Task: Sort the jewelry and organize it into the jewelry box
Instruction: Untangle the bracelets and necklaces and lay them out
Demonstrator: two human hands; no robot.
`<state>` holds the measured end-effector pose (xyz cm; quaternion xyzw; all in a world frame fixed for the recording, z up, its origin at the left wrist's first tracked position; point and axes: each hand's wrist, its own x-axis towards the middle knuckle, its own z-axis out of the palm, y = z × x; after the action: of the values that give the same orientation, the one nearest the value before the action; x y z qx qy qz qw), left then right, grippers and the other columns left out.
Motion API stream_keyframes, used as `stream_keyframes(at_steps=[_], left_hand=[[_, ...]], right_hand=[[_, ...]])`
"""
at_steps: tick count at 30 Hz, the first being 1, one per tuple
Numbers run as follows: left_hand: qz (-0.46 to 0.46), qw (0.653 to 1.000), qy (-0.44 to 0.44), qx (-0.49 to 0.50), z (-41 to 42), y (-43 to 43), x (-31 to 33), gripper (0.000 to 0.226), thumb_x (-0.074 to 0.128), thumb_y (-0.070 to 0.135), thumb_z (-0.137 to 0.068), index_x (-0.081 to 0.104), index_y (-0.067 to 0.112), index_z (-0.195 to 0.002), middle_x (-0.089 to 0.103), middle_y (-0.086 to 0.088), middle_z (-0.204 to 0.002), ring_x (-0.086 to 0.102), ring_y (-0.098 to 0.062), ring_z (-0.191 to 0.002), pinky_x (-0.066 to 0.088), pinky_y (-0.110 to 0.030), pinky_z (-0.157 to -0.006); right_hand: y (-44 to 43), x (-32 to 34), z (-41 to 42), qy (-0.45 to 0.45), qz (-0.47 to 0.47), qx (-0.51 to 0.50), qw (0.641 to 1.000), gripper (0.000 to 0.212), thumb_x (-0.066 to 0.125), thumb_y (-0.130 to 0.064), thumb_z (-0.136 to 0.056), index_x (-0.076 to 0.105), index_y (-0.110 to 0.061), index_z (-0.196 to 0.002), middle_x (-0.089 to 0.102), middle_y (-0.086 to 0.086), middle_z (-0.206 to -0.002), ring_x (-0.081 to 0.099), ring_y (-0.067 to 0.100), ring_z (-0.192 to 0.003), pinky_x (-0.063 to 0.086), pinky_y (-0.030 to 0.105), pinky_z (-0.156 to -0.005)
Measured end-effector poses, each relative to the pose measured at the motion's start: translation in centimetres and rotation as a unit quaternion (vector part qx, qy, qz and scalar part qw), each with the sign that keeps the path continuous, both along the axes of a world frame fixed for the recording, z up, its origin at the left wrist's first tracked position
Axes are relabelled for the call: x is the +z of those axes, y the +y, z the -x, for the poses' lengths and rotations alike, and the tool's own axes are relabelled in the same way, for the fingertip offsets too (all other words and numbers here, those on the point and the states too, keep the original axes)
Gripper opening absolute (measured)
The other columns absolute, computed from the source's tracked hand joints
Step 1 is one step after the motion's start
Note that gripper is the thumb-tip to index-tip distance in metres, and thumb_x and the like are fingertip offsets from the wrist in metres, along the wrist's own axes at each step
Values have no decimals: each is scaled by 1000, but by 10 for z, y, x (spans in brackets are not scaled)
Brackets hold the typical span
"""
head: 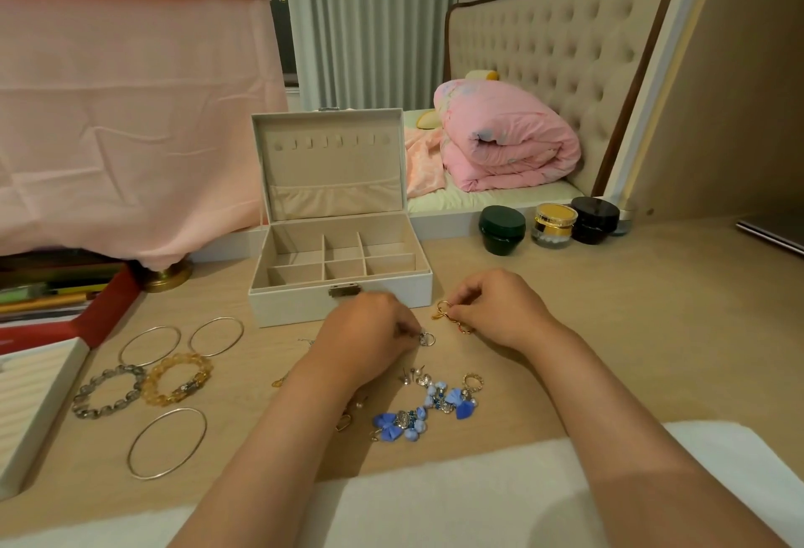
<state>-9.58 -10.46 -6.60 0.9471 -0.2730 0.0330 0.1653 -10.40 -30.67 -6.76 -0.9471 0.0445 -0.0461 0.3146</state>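
A white jewelry box point(300, 308) stands open on the wooden desk, its beige compartments bare. In front of it my left hand point(370, 325) pinches a small silver ring point(427, 338) against the desk. My right hand point(496, 308) pinches a gold earring point(441, 311) just right of the box's front corner. Nearer me lie blue bow earrings point(417, 414), small studs point(413, 375) and a gold hoop point(472, 381). To the left lie three silver bangles point(167, 443), an amber bead bracelet point(176, 378) and a grey bead bracelet point(108, 391).
Cosmetic jars point(502, 229) stand at the desk's back right. A lifted-out white tray point(26, 408) sits at the left edge, by a red book point(100, 317) and a brass lamp base point(167, 277). A white cloth point(435, 499) covers the near edge.
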Motion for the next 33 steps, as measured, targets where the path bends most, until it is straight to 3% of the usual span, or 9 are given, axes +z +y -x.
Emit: stream_keyframes(at_steps=[4,7,10,13,16,24,29,33], left_hand=[[-9,1000,-24,7,-2,5,1,12,67,36,-90,78,37,-96,66,20,-97,51,2,-85,37,-19,-71],[-21,999,-38,14,-1,6,1,12,65,38,-91,76,37,-96,68,18,-98,58,-4,-93,39,-23,-72],[-12,999,-44,28,-1,8,1,13,61,37,-94,71,37,-101,70,15,-102,60,-7,-99,41,-25,-73],[0,999,-26,31,-2,10,3,14,58,37,-96,69,35,-105,70,13,-107,60,-9,-101,42,-25,-75],[3,999,-10,30,-2,13,6,12,58,36,-96,68,34,-104,69,12,-107,61,-10,-101,46,-28,-78],[3,999,-2,32,1,10,12,14,59,33,-95,70,34,-102,68,15,-102,61,-7,-94,48,-26,-76],[-25,996,-89,-7,9,-15,8,18,56,32,-93,72,34,-101,70,13,-98,62,-10,-92,46,-26,-73],[-29,996,-82,-9,7,-22,3,16,58,34,-93,72,34,-101,66,13,-100,60,-10,-95,43,-26,-69]], right_hand=[[5,8,7,-40,43,30,998,15,75,-30,-86,75,-33,-101,66,-14,-100,61,5,-89,54,30,-81],[18,17,15,-59,64,93,992,7,75,-30,-84,74,-35,-89,64,-14,-92,61,5,-86,53,30,-79],[28,19,20,-21,94,133,986,9,75,-33,-83,78,-34,-92,63,-18,-79,60,2,-78,49,25,-71],[31,14,19,-6,109,134,985,16,79,-38,-82,79,-32,-97,61,-20,-74,59,0,-76,44,22,-67],[34,12,17,-13,107,135,985,16,79,-41,-81,79,-33,-96,66,-16,-80,61,3,-79,51,27,-71],[19,21,20,21,162,92,982,8,73,-33,-88,79,-30,-94,71,-13,-92,62,7,-86,52,28,-75],[6,38,30,24,94,80,992,5,80,-26,-83,80,-29,-87,67,-17,-79,62,3,-79,48,23,-68],[-2,49,39,133,47,115,983,9,85,-24,-78,81,-29,-84,74,-15,-86,66,5,-87,56,30,-84]])
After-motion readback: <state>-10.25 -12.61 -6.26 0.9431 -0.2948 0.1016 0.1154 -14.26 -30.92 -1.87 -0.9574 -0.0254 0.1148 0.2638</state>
